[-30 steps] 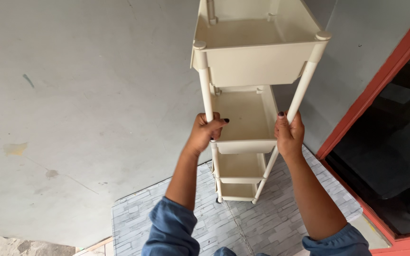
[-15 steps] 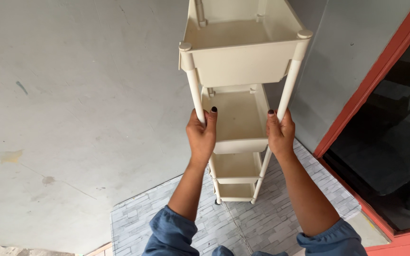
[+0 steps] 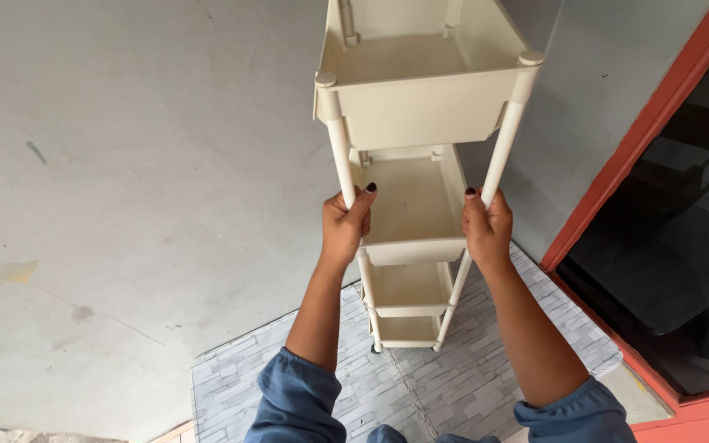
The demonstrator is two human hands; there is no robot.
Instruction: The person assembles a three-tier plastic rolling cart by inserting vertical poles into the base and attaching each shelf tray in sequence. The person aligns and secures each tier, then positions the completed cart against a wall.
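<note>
The cart (image 3: 408, 205), a cream plastic one with four trays stacked between white upright poles, is standing in the middle of the view, close against a grey wall (image 3: 125, 164) and reaching from the top edge down to the grey stone-pattern floor (image 3: 486, 369).

Going from the left, the grey wall is filling most of that side, with a few faint stains showing on it. Next, the left hand (image 3: 345, 226) is wrapping its fingers fully around the near left pole (image 3: 340, 156), just above the second tray (image 3: 408, 213); the thumb, with a dark-painted nail, is pointing up along the pole. A blue sleeve (image 3: 297, 402) is covering the forearm near the bottom edge.

Between the hands, the top tray (image 3: 420, 90) is sitting nearest the camera, and the second tray is lying open beneath it. Two smaller-looking trays are showing lower down, and the cart's feet appear to be resting on the floor, though they are too small to tell for sure.

To the right, the right hand (image 3: 487, 230) is closing tightly around the near right pole (image 3: 502, 148) at about the same height as the left hand, its dark thumbnail also turned upward. Further right, a red door frame (image 3: 642, 139) is running diagonally, with dark glass (image 3: 683, 246) beside it.
</note>
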